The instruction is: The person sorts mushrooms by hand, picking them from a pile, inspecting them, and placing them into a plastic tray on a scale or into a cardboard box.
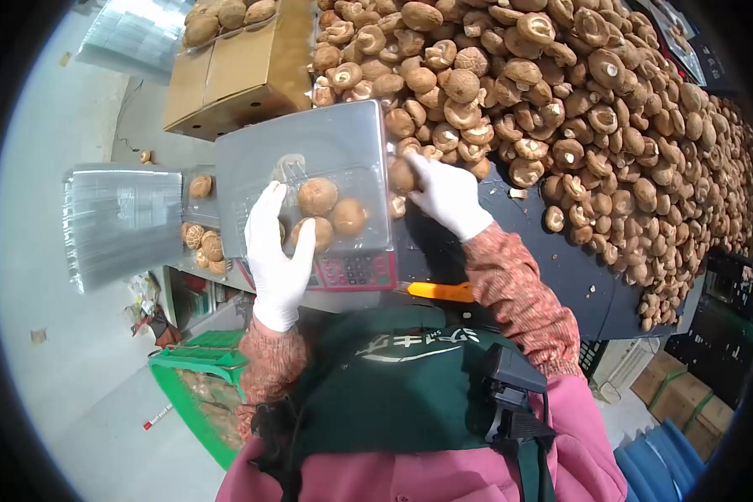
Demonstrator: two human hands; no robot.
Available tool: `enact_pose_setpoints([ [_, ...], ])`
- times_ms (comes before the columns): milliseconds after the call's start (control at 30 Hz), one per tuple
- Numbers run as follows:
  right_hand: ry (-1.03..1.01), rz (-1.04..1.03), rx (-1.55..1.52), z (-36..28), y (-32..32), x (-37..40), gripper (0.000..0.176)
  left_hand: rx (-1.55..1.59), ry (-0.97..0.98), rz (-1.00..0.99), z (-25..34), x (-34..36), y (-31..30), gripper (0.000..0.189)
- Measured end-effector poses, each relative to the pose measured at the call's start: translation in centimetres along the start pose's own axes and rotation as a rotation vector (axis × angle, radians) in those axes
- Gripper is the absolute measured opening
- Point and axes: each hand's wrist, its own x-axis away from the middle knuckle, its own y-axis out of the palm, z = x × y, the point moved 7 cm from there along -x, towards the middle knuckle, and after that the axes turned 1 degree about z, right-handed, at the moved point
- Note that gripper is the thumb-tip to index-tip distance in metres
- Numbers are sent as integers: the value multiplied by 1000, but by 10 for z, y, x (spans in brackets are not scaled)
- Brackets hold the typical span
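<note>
The brown mushroom (401, 176), just beside the clear tray (339, 134), is at ten o'clock from our right hand (450, 197), which pinches it, and two o'clock from our farther, spread left hand (278, 266).

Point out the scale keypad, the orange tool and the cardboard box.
Scale keypad (349, 270): head view, on its buttons.
Orange tool (440, 291): head view, middle of its handle.
Cardboard box (233, 71): head view, on a bare brown panel.

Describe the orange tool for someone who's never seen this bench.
Find the mushroom pile, then the pink-edged scale left of it. Right of its keypad, on the dark tabletop, lies the slim tool. Bright orange separates it from the patterned sleeve beside it.
</note>
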Motion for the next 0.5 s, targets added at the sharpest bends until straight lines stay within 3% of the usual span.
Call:
enact_pose_setpoints([
  [67,29,129,-243,15,-7,18,51,101,-34,36,2,5,-7,48],
  [167,352,-223,-1253,15,-24,49,38,213,14,31,22,3,-2,45],
  [200,405,-252,-1492,18,-20,63,43,249,52,1,33,0,4,45],
  [233,304,-202,-1744,16,-21,70,53,283,91,-27,44,-1,10,44],
  [333,357,-265,-2071,9,-11,88,62,470,42,-239,65,4,40,52],
  [433,522,-245,-2147,-5,-11,102,62,705,-62,-408,88,6,58,67],
  [500,378,-425,-1972,-20,-6,108,71,782,-8,-457,91,12,68,69],
])
